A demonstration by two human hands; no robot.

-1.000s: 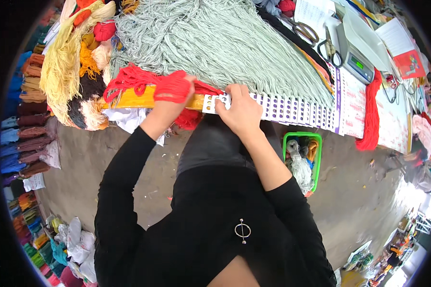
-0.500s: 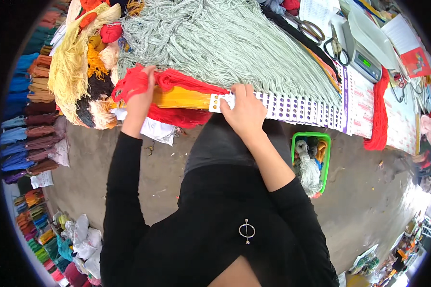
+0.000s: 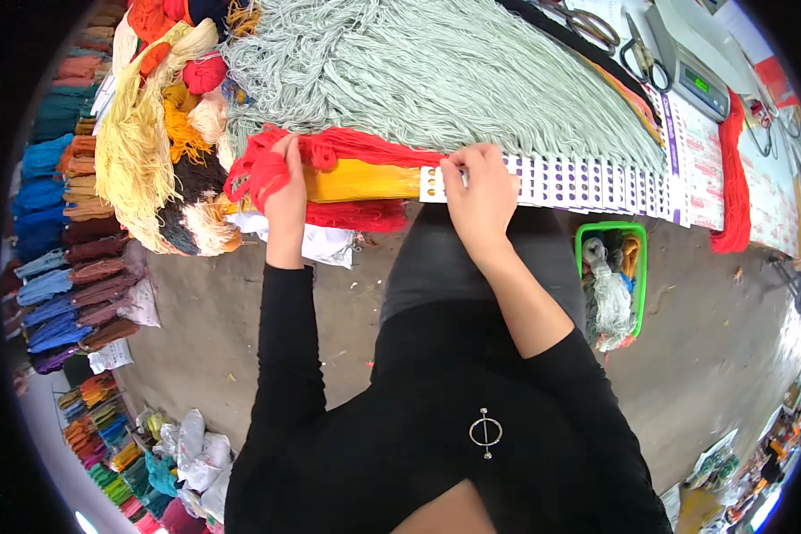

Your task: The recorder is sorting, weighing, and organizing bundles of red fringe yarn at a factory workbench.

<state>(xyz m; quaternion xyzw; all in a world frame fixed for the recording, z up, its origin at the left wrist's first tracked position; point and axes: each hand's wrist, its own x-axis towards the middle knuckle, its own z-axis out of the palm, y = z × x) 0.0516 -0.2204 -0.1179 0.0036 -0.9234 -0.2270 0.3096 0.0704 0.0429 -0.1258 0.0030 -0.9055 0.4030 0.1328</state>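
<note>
My left hand (image 3: 285, 191) is closed on a bundle of red thread (image 3: 260, 169), with strands looped over its fingers. From there the red thread runs right along the table's near edge to my right hand (image 3: 483, 191). That hand is pinched at the top of a white card with punched holes (image 3: 431, 183), its thumb and finger at the thread's end; the exact grip is partly hidden. Orange-yellow thread (image 3: 360, 181) hangs from this card and lies stretched below the red. More red thread (image 3: 356, 215) shows under it, at the table's edge.
Pale grey-green thread (image 3: 400, 80) on a row of punched cards (image 3: 587, 185) covers the table. Cream skeins (image 3: 142, 151) lie left. Scissors (image 3: 645, 62), a digital scale (image 3: 699, 84) and a red skein (image 3: 732, 178) lie right. A green basket (image 3: 643, 276) stands on the floor.
The view has shifted, so the table and basket sit differently in the picture. My left hand has turned slightly, still holding the red thread; my right hand stays at the card, fingers more bent.
</note>
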